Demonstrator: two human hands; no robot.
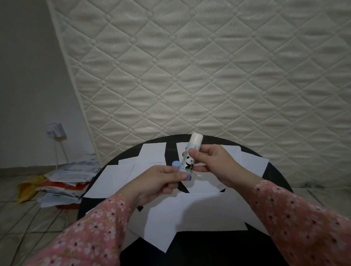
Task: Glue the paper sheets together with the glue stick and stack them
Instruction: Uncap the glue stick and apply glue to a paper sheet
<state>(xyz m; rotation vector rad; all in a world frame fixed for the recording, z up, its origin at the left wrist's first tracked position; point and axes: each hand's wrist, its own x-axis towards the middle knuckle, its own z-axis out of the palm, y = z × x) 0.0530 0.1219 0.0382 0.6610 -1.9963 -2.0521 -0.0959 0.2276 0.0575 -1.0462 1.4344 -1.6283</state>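
One uncapped glue stick (pixel 188 158) tilted above the round dark worktop (pixel 277 174), right hand (pixel 216 163) pinching its barrel, left hand (pixel 158 181) gripping its base and one blue cap (pixel 175 164), several white paper sheets (pixel 194 212) overlapping below, exact count unclear

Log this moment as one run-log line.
glue stick uncapped, raised above table | right hand grips barrel | left hand holds blue cap and base | paper sheets spread out, unstacked

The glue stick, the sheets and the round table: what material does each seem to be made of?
Glue stick: likely smooth plastic, with a printed panda label and a pale, waxy-looking exposed tip.
Sheets: thin white matte paper, flat with sharp cut corners.
Table: dark and smooth; painted wood or laminate, I cannot tell which.
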